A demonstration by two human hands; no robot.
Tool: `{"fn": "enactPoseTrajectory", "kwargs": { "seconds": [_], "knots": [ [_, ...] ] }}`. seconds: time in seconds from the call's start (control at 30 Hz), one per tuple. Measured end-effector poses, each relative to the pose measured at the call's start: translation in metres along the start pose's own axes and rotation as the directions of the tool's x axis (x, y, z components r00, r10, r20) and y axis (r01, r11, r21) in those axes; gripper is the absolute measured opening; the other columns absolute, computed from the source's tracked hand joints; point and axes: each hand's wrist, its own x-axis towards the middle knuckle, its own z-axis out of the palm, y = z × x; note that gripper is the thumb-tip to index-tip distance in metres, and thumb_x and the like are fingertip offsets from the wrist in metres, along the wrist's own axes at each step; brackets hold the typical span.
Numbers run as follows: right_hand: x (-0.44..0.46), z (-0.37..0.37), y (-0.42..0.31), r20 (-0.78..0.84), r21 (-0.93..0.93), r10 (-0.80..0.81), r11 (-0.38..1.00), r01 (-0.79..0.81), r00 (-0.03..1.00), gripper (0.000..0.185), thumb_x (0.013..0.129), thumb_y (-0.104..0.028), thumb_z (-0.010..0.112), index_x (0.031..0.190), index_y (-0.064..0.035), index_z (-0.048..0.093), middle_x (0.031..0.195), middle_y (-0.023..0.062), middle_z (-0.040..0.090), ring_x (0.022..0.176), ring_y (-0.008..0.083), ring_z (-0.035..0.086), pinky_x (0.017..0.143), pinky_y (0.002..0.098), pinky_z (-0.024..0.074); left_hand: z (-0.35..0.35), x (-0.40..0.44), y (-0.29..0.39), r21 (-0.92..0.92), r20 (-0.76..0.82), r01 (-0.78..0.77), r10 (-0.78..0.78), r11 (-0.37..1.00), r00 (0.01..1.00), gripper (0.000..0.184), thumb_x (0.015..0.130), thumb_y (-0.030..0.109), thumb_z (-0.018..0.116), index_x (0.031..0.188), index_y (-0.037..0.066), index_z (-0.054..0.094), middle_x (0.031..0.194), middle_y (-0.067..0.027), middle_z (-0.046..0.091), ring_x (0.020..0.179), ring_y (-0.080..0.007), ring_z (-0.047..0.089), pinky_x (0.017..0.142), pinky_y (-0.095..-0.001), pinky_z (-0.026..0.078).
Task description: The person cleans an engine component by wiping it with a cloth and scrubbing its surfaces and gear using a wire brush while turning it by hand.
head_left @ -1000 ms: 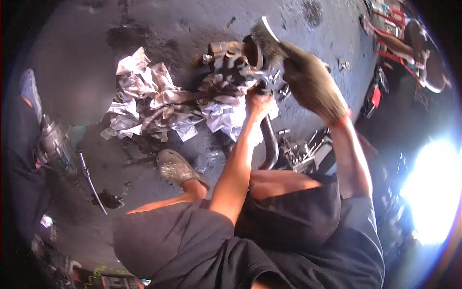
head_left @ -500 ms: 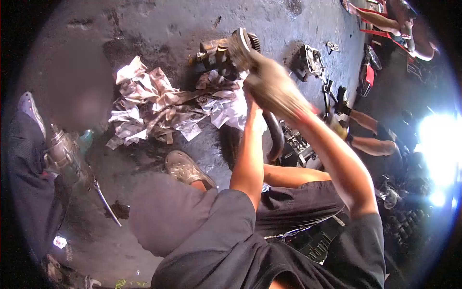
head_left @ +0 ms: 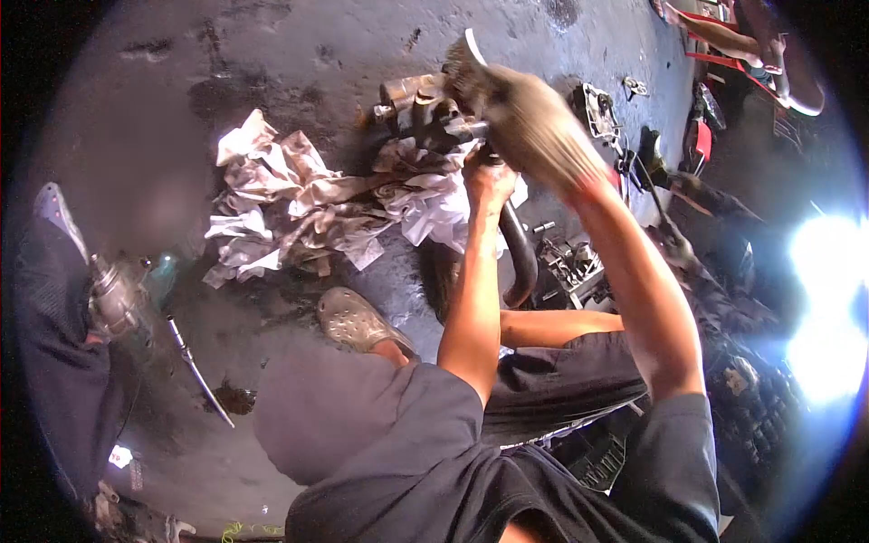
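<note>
My bare left hand [head_left: 490, 181] is closed around a dark part with a round end [head_left: 490, 159], just below a short metal cylinder [head_left: 468, 131] that sticks out of a dirty metal engine part [head_left: 415, 101]. Above it, my right hand [head_left: 541, 119] wears a pale work glove and is smeared by motion. Its fingers seem wrapped round a dark brown thing with a pale curved edge [head_left: 473, 47], too blurred to name. Crumpled, stained cloths [head_left: 312, 195] lie beneath and left of the engine part. A curved black tube [head_left: 520, 255] is beside my left forearm.
On the dark floor to the right are metal parts [head_left: 597, 113] and a small mechanism [head_left: 575, 267]. At left, another person's dark-clothed leg [head_left: 59, 335] is beside a metal housing [head_left: 116, 294] and a rod [head_left: 199, 371]. Another person's leg [head_left: 720, 36] shows upper right.
My gloved right hand has shifted up and right with the pale-edged thing, uncovering the metal cylinder and more of my left hand. The person at right has moved.
</note>
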Motion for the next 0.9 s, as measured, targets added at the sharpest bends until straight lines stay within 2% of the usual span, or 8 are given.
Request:
{"fn": "enactPoseTrajectory", "kwargs": {
  "seconds": [0.2, 0.33, 0.5, 0.57, 0.6, 0.67, 0.83, 0.9],
  "knots": [
    [-0.001, 0.062, 0.010, -0.019, 0.000, 0.140, 0.990, -0.140, 0.990, 0.031, 0.093, -0.014, 0.060, 0.122, -0.0032, 0.062, 0.103, 0.0274, 0.069, 0.098, 0.0433, 0.068, 0.086, 0.0427, 0.0548, 0.022, -0.017, -0.033, -0.051, -0.100, -0.119, 0.114, 0.992, 0.988, 0.024, 0.081, 0.015, 0.070, 0.102, 0.004, 0.070, 0.091, -0.0191, 0.074, 0.088, -0.0401, 0.072, 0.081, -0.0469, 0.057],
    [-0.006, -0.015, -0.007, 0.075, -0.189, -0.100, 0.976, 0.112, 0.992, 0.026, 0.096, -0.008, 0.053, 0.120, -0.0020, 0.063, 0.096, 0.0240, 0.071, 0.085, 0.0445, 0.068, 0.077, 0.0453, 0.0561, 0.025, -0.012, -0.031, -0.024, -0.096, -0.106, 0.103, 0.994, 0.990, 0.025, 0.080, 0.016, 0.073, 0.101, 0.004, 0.070, 0.093, -0.0183, 0.075, 0.089, -0.0385, 0.072, 0.083, -0.0455, 0.057],
    [-0.030, 0.014, -0.042, 0.077, -0.041, 0.266, 0.964, -0.263, 0.961, 0.027, 0.091, 0.001, 0.056, 0.115, -0.0063, 0.065, 0.096, 0.0180, 0.074, 0.082, 0.0269, 0.072, 0.077, 0.0392, 0.0572, 0.012, -0.010, 0.013, -0.119, -0.198, 0.147, -0.169, 0.982, 0.965, 0.025, 0.078, 0.018, 0.078, 0.098, 0.004, 0.071, 0.092, -0.0165, 0.076, 0.088, -0.0356, 0.073, 0.082, -0.0438, 0.056],
    [0.049, 0.076, 0.044, 0.279, -0.717, -0.250, 0.589, 0.374, 0.927, 0.018, 0.093, -0.013, 0.061, 0.105, -0.0016, 0.068, 0.095, 0.0217, 0.072, 0.085, 0.0361, 0.072, 0.074, 0.0445, 0.0573, 0.010, -0.003, 0.002, -0.179, -0.038, 0.189, -0.199, 0.966, 0.979, 0.021, 0.077, 0.016, 0.077, 0.093, 0.004, 0.070, 0.085, -0.0148, 0.075, 0.081, -0.0327, 0.073, 0.077, -0.0443, 0.056],
    [0.053, 0.031, -0.004, 0.175, -0.170, 0.211, 0.968, -0.182, 0.962, 0.022, 0.093, -0.016, 0.062, 0.108, -0.0002, 0.068, 0.093, 0.0209, 0.072, 0.083, 0.0344, 0.072, 0.071, 0.0422, 0.0571, 0.010, -0.001, -0.006, -0.203, 0.043, 0.216, -0.211, 0.955, 0.976, 0.019, 0.076, 0.016, 0.076, 0.090, 0.004, 0.070, 0.081, -0.0139, 0.074, 0.077, -0.0312, 0.073, 0.074, -0.0446, 0.055],
    [0.017, 0.001, 0.001, 0.305, -0.482, -0.046, 0.854, 0.196, 0.951, 0.025, 0.095, -0.012, 0.058, 0.116, -0.0031, 0.069, 0.099, 0.0208, 0.073, 0.084, 0.0322, 0.072, 0.073, 0.0384, 0.0571, -0.009, -0.002, 0.006, -0.203, 0.116, 0.189, -0.168, 0.961, 0.979, 0.017, 0.076, 0.014, 0.074, 0.089, 0.004, 0.069, 0.079, -0.0129, 0.074, 0.074, -0.0298, 0.072, 0.073, -0.0434, 0.055],
    [-0.037, 0.012, -0.048, 0.079, 0.089, 0.332, 0.937, -0.338, 0.940, 0.034, 0.092, -0.009, 0.058, 0.125, 0.0009, 0.063, 0.096, 0.0211, 0.072, 0.093, 0.0271, 0.072, 0.082, 0.0434, 0.0552, 0.014, -0.001, 0.034, -0.193, -0.412, 0.080, -0.154, 0.978, 0.898, 0.017, 0.076, 0.013, 0.074, 0.089, 0.004, 0.069, 0.078, -0.0124, 0.074, 0.074, -0.0316, 0.073, 0.075, -0.0426, 0.057],
    [0.032, 0.038, -0.004, 0.070, -0.048, 0.242, 0.970, -0.240, 0.968, 0.031, 0.093, -0.013, 0.058, 0.119, -0.0008, 0.068, 0.091, 0.0190, 0.073, 0.080, 0.0260, 0.070, 0.074, 0.0404, 0.0545, 0.009, -0.009, -0.004, -0.095, 0.042, 0.262, -0.259, 0.960, 0.965, 0.020, 0.076, 0.015, 0.074, 0.091, 0.003, 0.068, 0.078, -0.0129, 0.074, 0.074, -0.0333, 0.073, 0.074, -0.0437, 0.058]
  ]
}}
